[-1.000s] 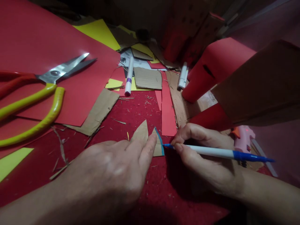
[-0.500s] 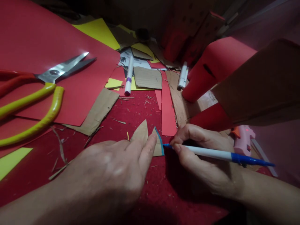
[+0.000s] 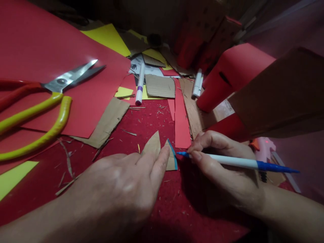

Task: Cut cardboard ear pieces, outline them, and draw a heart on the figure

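Note:
My left hand (image 3: 124,179) lies flat with its fingers stretched out, pressing a small pointed piece of brown cardboard (image 3: 172,162) onto the red surface. A blue line runs along that piece's curved right edge. Beside it, partly under the same fingers, sits a second leaf-shaped cardboard point (image 3: 153,143); whether the two are joined is hidden. In a pinch, my right hand (image 3: 227,175) grips a white and blue marker pen (image 3: 235,161). Its blue tip is at the blue edge of the cardboard; contact is hard to tell.
Scissors (image 3: 62,81) with red and yellow handles lie open on red paper (image 3: 106,81) at left. White markers (image 3: 139,81), cardboard scraps (image 3: 160,86) and a red strip (image 3: 181,118) lie beyond my hands. At right stand red paper tubes (image 3: 215,91) and a pink glue gun (image 3: 264,148).
The marker tip has shifted slightly away from me along the cardboard's right edge. My left hand keeps its place on the piece, and the whole view has dipped a little.

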{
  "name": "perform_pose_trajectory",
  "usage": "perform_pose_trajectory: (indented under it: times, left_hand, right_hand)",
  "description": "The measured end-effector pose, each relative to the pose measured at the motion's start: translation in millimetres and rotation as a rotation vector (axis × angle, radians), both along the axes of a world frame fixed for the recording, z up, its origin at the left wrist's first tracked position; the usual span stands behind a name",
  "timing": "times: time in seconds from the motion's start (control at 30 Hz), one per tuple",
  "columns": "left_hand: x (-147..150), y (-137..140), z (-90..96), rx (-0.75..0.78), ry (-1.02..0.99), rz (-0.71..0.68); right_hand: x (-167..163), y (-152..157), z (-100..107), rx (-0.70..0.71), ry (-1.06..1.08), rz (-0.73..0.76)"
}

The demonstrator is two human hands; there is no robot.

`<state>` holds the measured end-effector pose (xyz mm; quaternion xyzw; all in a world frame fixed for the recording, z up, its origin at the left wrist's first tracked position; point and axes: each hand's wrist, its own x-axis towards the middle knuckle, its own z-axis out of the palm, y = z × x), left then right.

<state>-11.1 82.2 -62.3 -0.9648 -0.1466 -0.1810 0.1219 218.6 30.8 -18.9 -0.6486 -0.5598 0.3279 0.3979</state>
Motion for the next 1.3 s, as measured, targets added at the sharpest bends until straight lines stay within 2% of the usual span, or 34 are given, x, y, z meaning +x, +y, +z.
perform_pose_trajectory:
  times: [0.13, 0.33, 0.53, 0.77, 0.9, 1.3]
  left_hand:
    - [-1.2, 0.8, 8.8, -0.014, 0.001, -0.002]
    - [0.5, -1.5, 9.5, -0.006, -0.003, -0.006]
    - [0.9, -1.2, 10.5, 0.010, 0.030, 0.004]
    - [4.8, 0.2, 2.0, 0.030, -0.096, -0.002]
    - [2.5, -0.4, 6.5, 0.007, -0.004, -0.009]
    - [2.5, -3.1, 8.7, 0.006, -0.002, 0.022]
  right_hand:
    - [-4.9, 1.7, -1.5, -0.024, 0.076, -0.016]
    - [-0.4, 0.6, -12.7, -0.063, 0.140, 0.040]
    - [2.4, -0.3, -14.3, -0.066, 0.090, 0.074]
    - [0.3, -0.3, -10.3, -0.047, -0.025, 0.087]
    - [-2.2, 3.3, -4.5, -0.018, -0.093, 0.097]
    - [-0.5, 3.7, -6.0, -0.025, -0.059, 0.128]
